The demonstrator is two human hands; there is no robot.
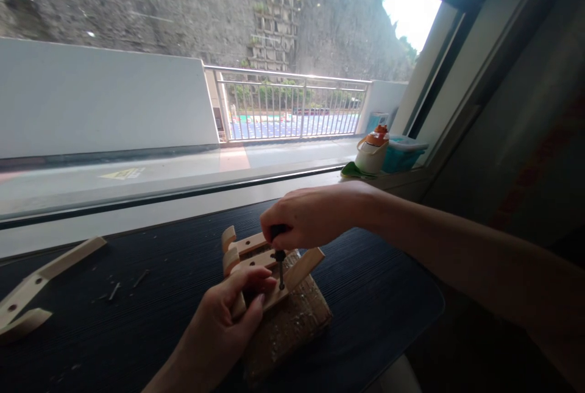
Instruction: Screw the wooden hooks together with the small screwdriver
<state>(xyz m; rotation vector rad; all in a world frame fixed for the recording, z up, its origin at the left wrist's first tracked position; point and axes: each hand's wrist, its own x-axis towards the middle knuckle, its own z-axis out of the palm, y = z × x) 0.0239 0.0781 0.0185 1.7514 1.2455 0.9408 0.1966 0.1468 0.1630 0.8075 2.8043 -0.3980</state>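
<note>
Clenched in right hand (pixel 301 216): screwdriver (pixel 280 256); pinched in left hand (pixel 226 320): wooden hook (pixel 304 272), atop block (pixel 299 329). Toward far edge of surface (pixel 183 265): second hook (pixel 43 275), screws (pixel 114 291). Beyond: bottle (pixel 369 157), box (pixel 400 158).

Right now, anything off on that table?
Two thin loose pieces, possibly screws, lie askew on the dark table, apart from the work. The brown block under the wooden piece looks rough and pale-flecked, perhaps worn. No spill visible.
</note>
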